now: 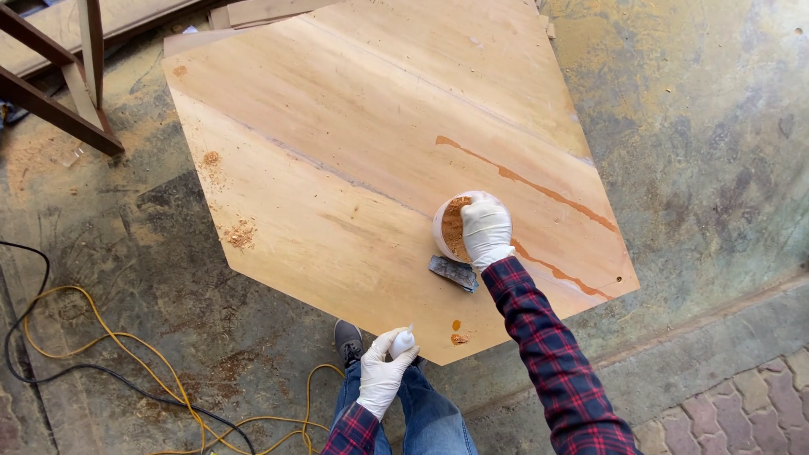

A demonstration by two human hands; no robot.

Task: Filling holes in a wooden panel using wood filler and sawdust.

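At the far left, a dark metal frame (59, 109) stood on the dusty concrete floor (716, 143), and below it a yellow cable (101, 329) and a black cable (34, 354) looped loosely across the ground, just beside the person's shoe (348, 339). A large plywood panel (337, 152) lay flat on the floor, with small heaps of sawdust (242, 233) scattered near its left edge. The left hand (383, 375), in a white glove, was closed around a small white bottle (403, 340), fingers wrapped about its body, held just off the panel's near edge above the knees. A little further right, a dark flat scraper (453, 271) rested on the panel, touching or nearly touching the white container (447, 229) of brown filler powder. The right hand (486, 229), also gloved, lay over the container's rim with fingers curled down on it; whether it was gripping the rim or reaching into the powder could not be told. Beyond it, brownish streaks of filler (531, 183) ran along the panel's seams. The container looked likely to tip if the hand pressed on one side of the rim, spilling powder over the wood. A squeeze of the bottle might drip onto the jeans (425, 417), and the slack cables near the feet seemed a tripping risk.
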